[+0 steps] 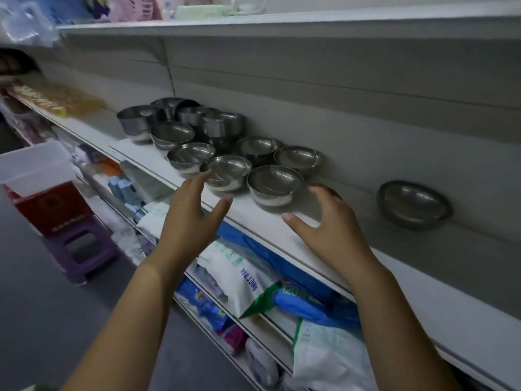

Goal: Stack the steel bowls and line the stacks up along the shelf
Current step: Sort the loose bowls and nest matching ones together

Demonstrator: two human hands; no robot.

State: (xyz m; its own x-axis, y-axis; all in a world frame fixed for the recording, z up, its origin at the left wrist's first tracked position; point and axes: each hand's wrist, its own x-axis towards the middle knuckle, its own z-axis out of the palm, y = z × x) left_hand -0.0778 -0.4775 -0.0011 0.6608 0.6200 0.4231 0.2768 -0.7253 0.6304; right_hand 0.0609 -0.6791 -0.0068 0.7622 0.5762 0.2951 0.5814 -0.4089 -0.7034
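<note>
Several steel bowls stand in a loose cluster on the white shelf (270, 224). The nearest ones are a front bowl (275, 185) and the bowl (227, 172) left of it; taller stacks (222, 127) stand behind. One shallow bowl (413, 204) sits alone to the right. My left hand (191, 213) hovers with straight fingers just in front of the left front bowl, holding nothing. My right hand (328, 221) is spread over the shelf edge right of the front bowl, also holding nothing.
Another shelf (282, 22) with pink and green goods hangs above. Below are bags of packaged goods (239, 280). A purple stool (81, 246), a red box (53, 206) and a white bin (33, 165) stand on the floor at left. Packets (56, 101) lie left of the bowls.
</note>
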